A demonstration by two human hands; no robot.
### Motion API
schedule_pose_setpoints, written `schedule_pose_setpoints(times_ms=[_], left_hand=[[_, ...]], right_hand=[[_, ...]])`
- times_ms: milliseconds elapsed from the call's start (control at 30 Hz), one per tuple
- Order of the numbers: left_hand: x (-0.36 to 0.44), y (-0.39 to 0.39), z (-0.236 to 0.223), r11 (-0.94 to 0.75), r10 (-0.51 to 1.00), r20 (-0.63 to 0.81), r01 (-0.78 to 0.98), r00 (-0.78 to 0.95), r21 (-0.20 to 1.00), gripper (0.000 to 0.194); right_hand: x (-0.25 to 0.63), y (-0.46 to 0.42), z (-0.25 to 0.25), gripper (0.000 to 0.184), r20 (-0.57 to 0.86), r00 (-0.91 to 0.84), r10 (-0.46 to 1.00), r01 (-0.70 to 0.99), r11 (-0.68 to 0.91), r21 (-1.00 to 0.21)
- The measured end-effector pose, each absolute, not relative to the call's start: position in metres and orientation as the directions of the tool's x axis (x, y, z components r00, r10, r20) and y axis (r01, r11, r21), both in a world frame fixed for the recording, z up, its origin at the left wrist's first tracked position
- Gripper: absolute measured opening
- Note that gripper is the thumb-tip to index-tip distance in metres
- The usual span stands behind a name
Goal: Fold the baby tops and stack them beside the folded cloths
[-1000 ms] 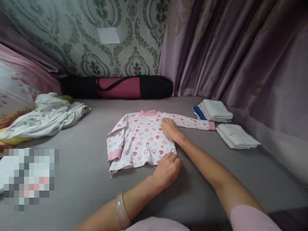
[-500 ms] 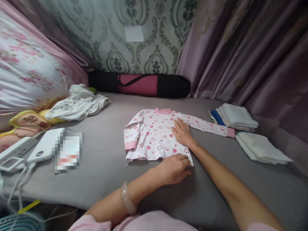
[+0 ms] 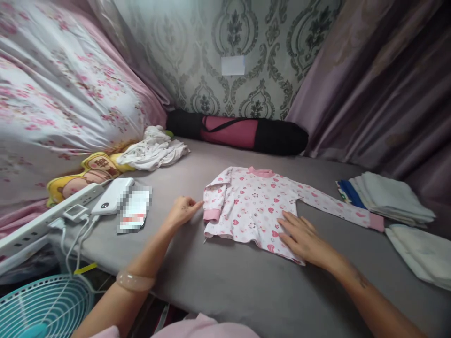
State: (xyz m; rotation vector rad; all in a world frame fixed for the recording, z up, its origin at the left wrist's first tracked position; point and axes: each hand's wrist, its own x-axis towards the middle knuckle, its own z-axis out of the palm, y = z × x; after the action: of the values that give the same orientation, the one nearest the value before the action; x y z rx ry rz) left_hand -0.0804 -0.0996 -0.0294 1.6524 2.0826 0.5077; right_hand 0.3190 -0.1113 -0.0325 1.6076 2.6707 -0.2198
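A small white long-sleeved shirt [image 3: 257,206] with pink hearts and a pink collar lies flat on the grey bed sheet [image 3: 225,281]. Its left sleeve is folded in; its right sleeve stretches out toward the right. My right hand [image 3: 303,237] lies flat, fingers spread, on the shirt's lower right hem. My left hand [image 3: 183,209] reaches toward the pink cuff of the folded sleeve, fingers loosely curled, fingertips just short of it and holding nothing. A pale bangle sits on my left wrist.
Folded white cloths [image 3: 391,197] and another folded pile [image 3: 421,251] lie at the right. Crumpled white clothes [image 3: 153,152] sit at the back left beside a floral quilt [image 3: 59,103]. A power strip [image 3: 45,218], a power bank [image 3: 112,196], a rolled pink mat [image 3: 236,132] and a teal fan [image 3: 42,310] are around.
My left hand left the shirt's bottom hem and moved left to the folded sleeve's cuff. My right hand slid from the shirt's chest down to the lower right hem. The view turned left.
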Motion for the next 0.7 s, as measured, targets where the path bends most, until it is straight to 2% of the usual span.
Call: schedule_pose_setpoints(times_ms=[133, 233, 333, 400, 467, 600, 700], left_hand=[[-0.06, -0.09, -0.036, 0.272, 0.962, -0.127, 0.829, -0.241, 0.488, 0.043], [-0.048, -0.082, -0.036, 0.291, 0.957, -0.156, 0.817, -0.245, 0.497, 0.032], [-0.05, -0.072, -0.03, 0.236, 0.971, -0.172, 0.793, -0.167, 0.561, 0.022], [-0.059, -0.063, -0.021, 0.153, 0.988, -0.098, 0.816, -0.118, 0.558, 0.014], [-0.071, -0.052, -0.007, 0.058, 0.995, 0.046, 0.882, -0.089, 0.468, 0.006], [-0.1, -0.032, 0.021, -0.058, 0.933, 0.359, 0.988, 0.003, 0.14, 0.018], [-0.124, -0.024, 0.019, -0.152, 0.853, 0.504, 0.988, 0.136, -0.009, 0.026]], right_hand=[[0.277, -0.078, -0.009, 0.039, -0.063, -0.504, 0.861, 0.85, 0.482, -0.214], [0.239, -0.047, -0.003, 0.033, -0.021, -0.496, 0.868, 0.832, 0.468, -0.297], [0.209, -0.021, -0.004, 0.03, 0.015, -0.449, 0.893, 0.845, 0.431, -0.317], [0.196, -0.008, -0.008, 0.03, 0.044, -0.428, 0.903, 0.852, 0.42, -0.314], [0.188, 0.001, -0.013, 0.03, 0.056, -0.413, 0.909, 0.858, 0.409, -0.311], [0.187, 0.007, -0.023, 0.028, 0.043, -0.401, 0.915, 0.872, 0.396, -0.288], [0.193, 0.006, -0.028, 0.028, 0.045, -0.441, 0.896, 0.86, 0.437, -0.265]])
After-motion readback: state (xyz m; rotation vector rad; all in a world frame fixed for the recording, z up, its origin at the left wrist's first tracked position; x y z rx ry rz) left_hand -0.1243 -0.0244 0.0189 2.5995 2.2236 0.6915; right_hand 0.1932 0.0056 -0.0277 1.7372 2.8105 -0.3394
